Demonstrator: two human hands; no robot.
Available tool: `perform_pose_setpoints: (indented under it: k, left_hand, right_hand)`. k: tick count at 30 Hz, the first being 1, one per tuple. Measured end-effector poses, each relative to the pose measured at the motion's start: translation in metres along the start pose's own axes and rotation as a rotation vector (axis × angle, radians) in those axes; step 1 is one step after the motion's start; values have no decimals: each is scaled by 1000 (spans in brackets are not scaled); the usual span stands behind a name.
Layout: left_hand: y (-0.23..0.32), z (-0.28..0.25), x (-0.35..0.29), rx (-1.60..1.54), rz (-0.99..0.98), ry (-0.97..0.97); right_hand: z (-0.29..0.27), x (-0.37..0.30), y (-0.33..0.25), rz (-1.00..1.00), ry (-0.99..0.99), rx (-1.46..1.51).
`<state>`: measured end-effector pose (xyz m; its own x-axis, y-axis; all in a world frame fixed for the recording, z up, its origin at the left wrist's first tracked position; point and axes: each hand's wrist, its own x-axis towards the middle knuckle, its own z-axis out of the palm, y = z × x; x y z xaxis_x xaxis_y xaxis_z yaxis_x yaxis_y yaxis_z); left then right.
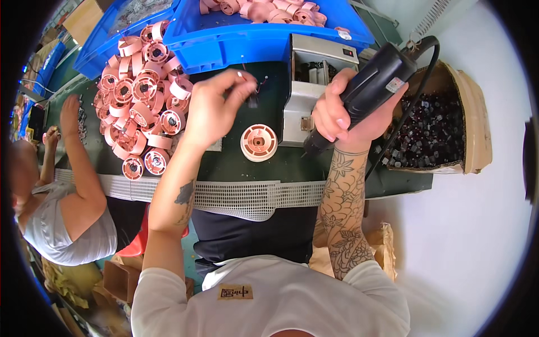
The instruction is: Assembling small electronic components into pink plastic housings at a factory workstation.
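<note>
My right hand [359, 115] is wrapped round a black electric screwdriver [373, 78], its tip pointing down and left over the bench. Thumb and fingers pinched together, my left hand [219, 106] holds a small dark part with thin wires [254, 100]; its exact kind is too small to tell. Below and right of that hand, a round pink plastic housing [259, 142] lies face up, with a ribbed ring and a dark centre. The screwdriver tip is to the right of this housing, apart from it.
Pink housings [135, 112] are heaped on the left. A blue bin [224, 48] of pink parts stands behind, beside a grey screw feeder [297, 106]. At right, a cardboard box [471, 118] holds small dark parts. A coiled cord hangs above; a co-worker [73, 219] sits at left.
</note>
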<state>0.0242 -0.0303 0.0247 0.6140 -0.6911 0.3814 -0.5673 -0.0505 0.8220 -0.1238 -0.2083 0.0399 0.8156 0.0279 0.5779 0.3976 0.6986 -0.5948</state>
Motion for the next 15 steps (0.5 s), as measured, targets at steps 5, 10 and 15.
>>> perform_pose_setpoints:
  k: [5,10,15]
  left_hand:
    - [10,-6,-14,36,282,-351]
    - [9,-8,-18,125,354,-355]
    - [9,-12,-19,100,292,-369]
  right_hand:
    - [13,0,-6,-26,93,-82]
    - [37,1,-19,-131,115,-288]
    - [58,-10,-13,-315,385,-530]
